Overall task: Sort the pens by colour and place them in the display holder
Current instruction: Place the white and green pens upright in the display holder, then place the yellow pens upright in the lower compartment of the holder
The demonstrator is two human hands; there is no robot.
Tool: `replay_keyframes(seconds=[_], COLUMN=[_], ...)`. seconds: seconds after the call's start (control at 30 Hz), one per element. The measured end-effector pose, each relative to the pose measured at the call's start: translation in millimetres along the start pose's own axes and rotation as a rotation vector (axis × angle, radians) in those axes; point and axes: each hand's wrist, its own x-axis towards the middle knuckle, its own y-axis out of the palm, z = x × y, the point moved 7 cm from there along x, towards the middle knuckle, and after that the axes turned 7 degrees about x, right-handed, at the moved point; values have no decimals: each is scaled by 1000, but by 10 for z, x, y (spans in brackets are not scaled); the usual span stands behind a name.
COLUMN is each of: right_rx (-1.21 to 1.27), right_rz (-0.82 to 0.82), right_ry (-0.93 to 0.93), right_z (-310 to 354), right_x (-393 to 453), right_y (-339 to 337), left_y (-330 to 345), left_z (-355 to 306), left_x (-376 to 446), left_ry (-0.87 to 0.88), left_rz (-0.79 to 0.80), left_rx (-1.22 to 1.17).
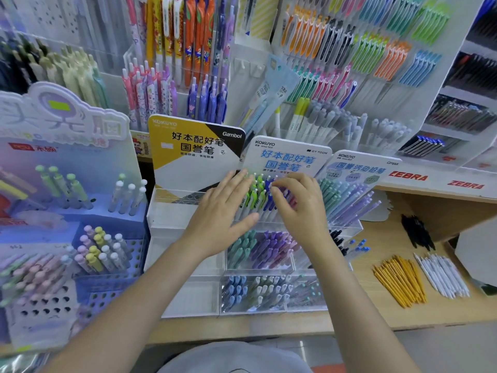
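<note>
Pens (259,196), green and blue with white barrels, stand upright in the clear display holder (269,224) under the blue-lettered card. Left hand (224,214) lies flat and released against them; right hand (300,203) pinches among the blue ones, grasp unclear.

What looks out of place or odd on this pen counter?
Three loose piles lie flat on the wooden shelf at right, outside any holder: black pens, yellow pens and white pens. The yellow Gambol holder appears empty beside full ones.
</note>
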Motion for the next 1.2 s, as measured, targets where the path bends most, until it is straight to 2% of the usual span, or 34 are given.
replay_keyframes(seconds=[0.13, 0.2, 0.4, 0.47, 0.57, 0.73, 0.9, 0.97, 1.07, 1.2], right_rx=[-1, -20, -91, -100, -100, -45, -32, -1, 94, 157], right_rz=[-129, -190, -241, -175, -19, 200, 294, 307, 306, 280], right_ry=[-40, 5, 257, 392, 601, 793, 867, 925, 1002, 1098], right_z=[-116, -357, -1665, -2320, -3345, -4761, -5670, -5871, -6075, -6223], right_x=[-248, -471, -1240, -1570, -2061, -2693, -2853, -2862, -2865, -2811], right_y=[-534, -833, -1630, -1849, -2143, -2466, -2527, -2522, -2510, -2479], left_y=[-301, -271, 838, 1426, 2381, 3934, 5012, 5276, 5515, 5602], left_z=[-439, -808, -2128, -2555, -3027, -3370, -3346, -3311, -3328, -3454], left_x=[-72, -51, 432, 597, 777, 1018, 1001, 930, 913, 1122], left_ry=[-28, -2, 117, 114, 19, -280, -770, -955, -1181, -1255], left_rz=[-232, -249, -69, 29, 208, 453, 562, 537, 410, 302], left_rx=[-67, -118, -164, -157, -177, -150, -270, -346, -466, -460])
